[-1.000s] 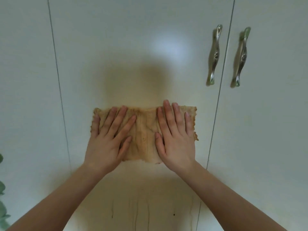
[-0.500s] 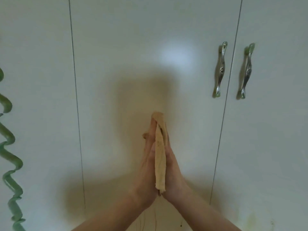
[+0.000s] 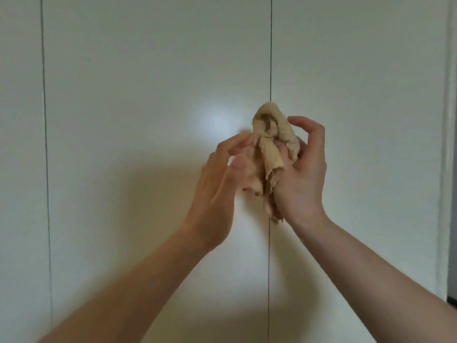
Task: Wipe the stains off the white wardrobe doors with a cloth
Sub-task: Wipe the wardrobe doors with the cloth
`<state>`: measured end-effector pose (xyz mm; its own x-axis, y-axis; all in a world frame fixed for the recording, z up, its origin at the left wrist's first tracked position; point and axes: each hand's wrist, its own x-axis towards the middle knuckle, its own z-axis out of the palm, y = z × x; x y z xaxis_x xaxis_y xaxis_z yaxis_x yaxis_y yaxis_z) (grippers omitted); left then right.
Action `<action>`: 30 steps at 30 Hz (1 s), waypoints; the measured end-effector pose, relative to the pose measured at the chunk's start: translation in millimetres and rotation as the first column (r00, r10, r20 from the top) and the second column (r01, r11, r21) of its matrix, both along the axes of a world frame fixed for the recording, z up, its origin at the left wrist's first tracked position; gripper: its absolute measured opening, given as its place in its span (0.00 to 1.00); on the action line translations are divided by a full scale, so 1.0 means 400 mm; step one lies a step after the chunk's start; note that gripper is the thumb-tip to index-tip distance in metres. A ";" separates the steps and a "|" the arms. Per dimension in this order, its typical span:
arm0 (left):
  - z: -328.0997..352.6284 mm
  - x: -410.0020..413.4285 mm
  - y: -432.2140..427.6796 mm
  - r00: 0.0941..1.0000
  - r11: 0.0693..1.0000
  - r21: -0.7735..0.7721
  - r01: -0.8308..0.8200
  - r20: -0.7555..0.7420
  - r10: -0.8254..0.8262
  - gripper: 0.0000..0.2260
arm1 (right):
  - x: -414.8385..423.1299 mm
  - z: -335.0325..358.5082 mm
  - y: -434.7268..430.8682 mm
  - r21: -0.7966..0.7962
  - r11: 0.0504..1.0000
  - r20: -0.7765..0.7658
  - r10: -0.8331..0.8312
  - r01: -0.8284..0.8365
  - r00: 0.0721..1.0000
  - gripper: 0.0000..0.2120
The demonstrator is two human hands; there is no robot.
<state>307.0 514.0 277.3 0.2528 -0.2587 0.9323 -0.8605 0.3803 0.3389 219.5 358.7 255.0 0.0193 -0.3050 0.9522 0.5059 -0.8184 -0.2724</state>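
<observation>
Cloth (image 3: pixel 272 144), a crumpled tan rag, is bunched and gripped in the right hand (image 3: pixel 304 179), clear of the white wardrobe doors (image 3: pixel 148 95), I'd guess to find a cleaner face. Left hand (image 3: pixel 217 184) touches it, grip too blurry to call.

The cloth (image 3: pixel 272 149) is bunched between the two hands, with the left hand (image 3: pixel 222 179) on its left side and the right hand (image 3: pixel 304 174) on its right. Both are raised in front of the wardrobe doors (image 3: pixel 148 70). One door seam (image 3: pixel 270 58) runs directly behind the cloth.
</observation>
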 end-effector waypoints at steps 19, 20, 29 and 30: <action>0.017 0.114 -0.023 0.954 0.957 -0.022 -0.289 0.082 0.289 0.06 | 0.042 0.050 -0.203 -0.928 0.023 0.275 -0.629 0.371 0.728 0.09; 0.018 0.118 -0.021 0.954 0.956 -0.006 -0.293 0.067 0.292 0.06 | 0.023 0.032 -0.212 -0.946 -0.023 0.262 -0.640 0.323 0.723 0.08; 0.055 0.132 -0.019 0.955 0.955 -0.028 -0.296 0.006 0.296 0.08 | 0.073 0.152 -0.154 -0.859 0.234 0.242 -0.599 0.456 0.763 0.10; 0.051 0.131 -0.026 0.955 0.955 -0.025 -0.296 0.009 0.296 0.08 | 0.087 0.137 -0.152 -0.850 0.271 0.223 -0.594 0.453 0.773 0.11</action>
